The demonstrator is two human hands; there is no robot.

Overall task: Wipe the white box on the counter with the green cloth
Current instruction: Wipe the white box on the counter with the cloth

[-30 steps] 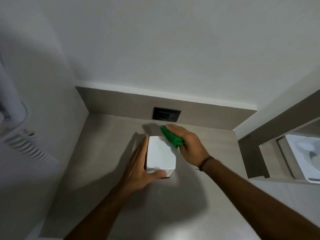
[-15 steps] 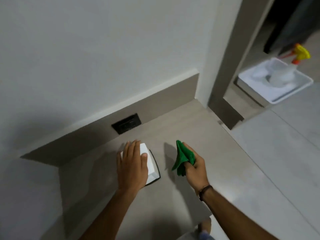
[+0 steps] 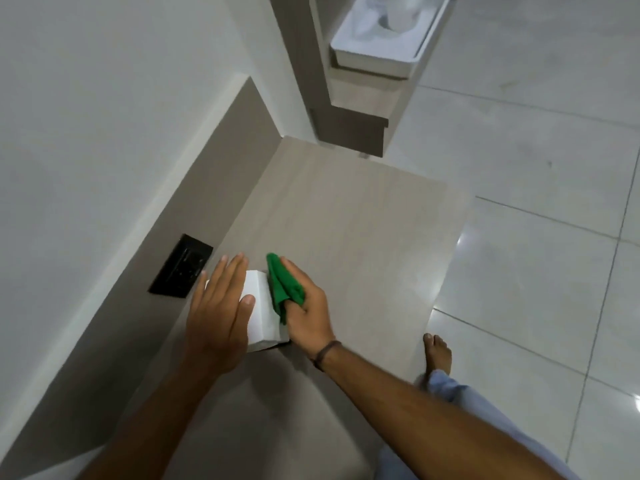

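Observation:
A small white box (image 3: 260, 315) stands on the light wood-grain counter (image 3: 346, 230) near the back wall. My left hand (image 3: 218, 313) lies flat over its top and left side, fingers together, holding it steady. My right hand (image 3: 308, 313) grips a bunched green cloth (image 3: 282, 287) and presses it against the box's right side. Much of the box is hidden under my two hands.
A black wall socket (image 3: 180, 266) sits in the brown backsplash just left of the box. The counter ends at the right over a pale tiled floor (image 3: 536, 188), where my bare foot (image 3: 438, 353) stands. A white tray (image 3: 384, 39) rests on a lower shelf beyond.
The cloth, held off the box to its right half a second ago, is now back against the box's right side. My view has swung right and downward, showing the floor.

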